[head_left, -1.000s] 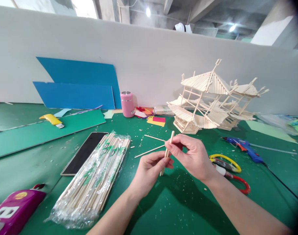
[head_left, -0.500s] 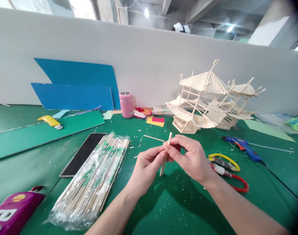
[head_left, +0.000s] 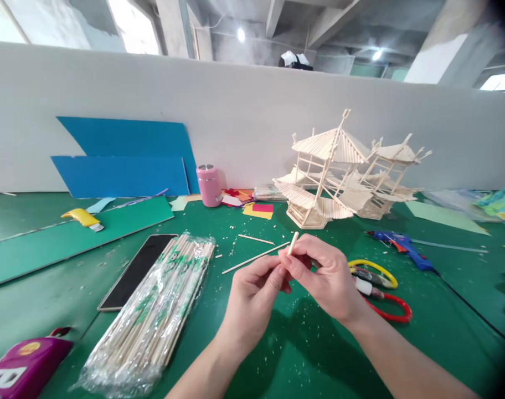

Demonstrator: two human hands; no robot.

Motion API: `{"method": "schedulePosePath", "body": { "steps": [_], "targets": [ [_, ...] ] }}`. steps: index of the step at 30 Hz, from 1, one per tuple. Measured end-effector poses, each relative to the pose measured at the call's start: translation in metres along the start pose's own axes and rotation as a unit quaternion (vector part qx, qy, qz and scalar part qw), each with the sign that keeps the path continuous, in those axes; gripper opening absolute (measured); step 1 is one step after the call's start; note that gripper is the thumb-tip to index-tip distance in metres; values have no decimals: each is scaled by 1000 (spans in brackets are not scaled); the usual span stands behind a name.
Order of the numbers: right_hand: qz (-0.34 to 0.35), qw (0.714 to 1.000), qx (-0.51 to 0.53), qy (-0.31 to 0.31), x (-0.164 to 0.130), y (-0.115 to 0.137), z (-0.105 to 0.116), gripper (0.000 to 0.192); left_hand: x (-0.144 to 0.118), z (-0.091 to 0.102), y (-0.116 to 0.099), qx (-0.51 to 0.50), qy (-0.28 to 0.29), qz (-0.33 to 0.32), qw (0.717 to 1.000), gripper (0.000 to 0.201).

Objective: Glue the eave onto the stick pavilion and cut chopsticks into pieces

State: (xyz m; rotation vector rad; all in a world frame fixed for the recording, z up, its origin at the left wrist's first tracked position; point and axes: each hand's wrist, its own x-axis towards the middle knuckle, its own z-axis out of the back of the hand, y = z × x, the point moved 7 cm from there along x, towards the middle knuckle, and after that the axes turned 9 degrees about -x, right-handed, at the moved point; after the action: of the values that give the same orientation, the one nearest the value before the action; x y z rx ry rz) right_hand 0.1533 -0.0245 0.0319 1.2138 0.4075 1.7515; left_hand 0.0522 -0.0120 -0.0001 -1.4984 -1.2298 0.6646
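where the 2 forearms come in from the bottom edge, the left hand (head_left: 252, 296) and the right hand (head_left: 325, 277) meet above the green mat (head_left: 302, 354), and both pinch 1 short wooden stick (head_left: 293, 244). the thumb and fingertips of each hand close tight on it, touching each other, so only its upper end shows, tilted up and to the right above the knuckles; the rest is hidden behind the fingers. the stick is held in the air, clear of the mat. to the left of the hands lies a clear bag of sticks (head_left: 156, 318), with a dark phone (head_left: 138, 270) just beside it and a purple case (head_left: 22, 368) at the near left corner. just right of the right hand lie scissors with yellow and red handles (head_left: 381, 291). a little beyond the hands, 2 loose sticks (head_left: 254, 257) rest on the mat among wood crumbs. farther right is a blue glue gun (head_left: 400, 246). behind that stands a stick model of a pavilion (head_left: 339, 174). a pink cup (head_left: 209, 185), coloured paper scraps (head_left: 256, 208), a yellow knife (head_left: 84, 219) and blue boards (head_left: 123, 158) sit by the white wall (head_left: 244, 111).
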Motion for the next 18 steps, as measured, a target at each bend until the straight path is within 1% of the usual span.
{"method": "schedulePosePath", "body": {
  "steps": [3,5,7,9,10,12,14,16,18],
  "targets": [
    [-12,1000,-17,7,-3,-4,6,8,-2,-7,6,-28,-8,47,998,14],
    [-41,999,-33,14,-7,-14,14,11,-4,-10,13,-57,-25,91,994,14],
    [-87,994,-65,6,-17,-32,30,17,-6,-11,20,-83,-45,136,986,14],
    [-144,983,-114,-2,-34,-55,51,21,-7,-12,25,-102,-54,169,979,15],
    [-175,974,-143,3,-46,-69,62,23,-7,-12,27,-110,-57,181,976,15],
    [-224,953,-199,35,-72,-95,81,27,-6,-10,30,-126,-62,194,971,15],
    [-244,929,-271,68,-98,-114,98,32,-3,-7,32,-141,-65,197,968,15],
    [-256,899,-339,105,-118,-128,108,43,0,-5,34,-153,-66,198,966,16],
    [-271,878,-370,138,-130,-137,112,51,4,-3,36,-161,-63,201,964,16]
  ]
}}
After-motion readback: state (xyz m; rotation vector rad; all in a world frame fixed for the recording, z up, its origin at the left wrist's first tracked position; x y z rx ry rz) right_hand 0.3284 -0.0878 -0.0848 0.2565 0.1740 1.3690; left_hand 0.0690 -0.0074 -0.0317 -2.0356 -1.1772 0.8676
